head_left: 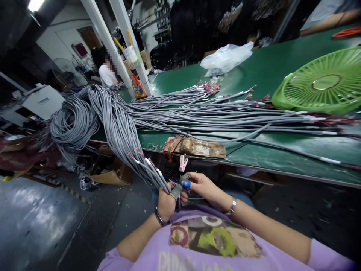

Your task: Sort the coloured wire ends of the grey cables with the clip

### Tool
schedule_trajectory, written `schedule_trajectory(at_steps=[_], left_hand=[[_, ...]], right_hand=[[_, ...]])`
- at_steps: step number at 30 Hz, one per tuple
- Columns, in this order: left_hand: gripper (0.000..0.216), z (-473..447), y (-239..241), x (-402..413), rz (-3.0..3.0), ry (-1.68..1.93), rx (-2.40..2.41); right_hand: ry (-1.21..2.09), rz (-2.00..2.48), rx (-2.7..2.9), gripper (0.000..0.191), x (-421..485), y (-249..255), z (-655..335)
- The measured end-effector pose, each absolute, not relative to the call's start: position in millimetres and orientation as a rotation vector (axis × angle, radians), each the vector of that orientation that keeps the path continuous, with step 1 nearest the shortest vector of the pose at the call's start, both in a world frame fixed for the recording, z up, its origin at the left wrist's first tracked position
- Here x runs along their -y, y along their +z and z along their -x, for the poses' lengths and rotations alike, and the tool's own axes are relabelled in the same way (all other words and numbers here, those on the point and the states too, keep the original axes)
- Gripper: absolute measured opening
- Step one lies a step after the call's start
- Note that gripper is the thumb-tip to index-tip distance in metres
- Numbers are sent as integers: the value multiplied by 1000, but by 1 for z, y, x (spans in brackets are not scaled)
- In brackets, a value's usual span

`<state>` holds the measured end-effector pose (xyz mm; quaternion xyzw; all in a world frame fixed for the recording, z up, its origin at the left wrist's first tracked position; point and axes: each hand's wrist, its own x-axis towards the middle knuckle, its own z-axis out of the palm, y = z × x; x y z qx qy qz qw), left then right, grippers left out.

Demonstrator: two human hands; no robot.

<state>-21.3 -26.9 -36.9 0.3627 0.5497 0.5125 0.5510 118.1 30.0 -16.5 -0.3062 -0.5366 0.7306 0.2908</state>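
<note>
My left hand (166, 203) is closed around the end of a bundle of grey cables (153, 177), low in front of my body. Thin coloured wires (171, 182) stick out just past its grip. Grey wrapping (176, 191) shows at its fingers. Beside it, my right hand (199, 184) has its fingers pinched together at the wire ends, blue tape around one finger. What sits between those fingertips is too small to make out. A few cable ends with white sleeves (152, 163) lie along the bundle above my left hand.
Long grey cables (197, 116) lie across the green table (282, 150), with a coil (75, 124) at left. A taped wooden block (200, 146) and pink clip (183, 162) sit at the edge. A green fan (324, 81), plastic bag (225, 58) and post (124, 45) stand beyond.
</note>
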Motion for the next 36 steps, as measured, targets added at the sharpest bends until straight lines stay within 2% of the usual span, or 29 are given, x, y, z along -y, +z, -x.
schedule_trajectory(at_steps=[7,22,28,32,36], left_hand=[[39,17,-27,25,-862,1160,-1334],[29,16,-31,23,-659,1349,-1303],[30,15,-29,23,-746,1294,-1313],[32,15,-33,24,-754,1294,-1330],[30,16,-29,26,-676,1338,-1297]], right_hand=[[1980,812,1370,31,-29,-11,-116],[1829,916,1312,32,-32,-20,-120],[1988,866,1213,33,-30,-12,-114],[1952,868,1223,32,-26,-12,-108],[1881,985,985,32,-32,-24,-111]])
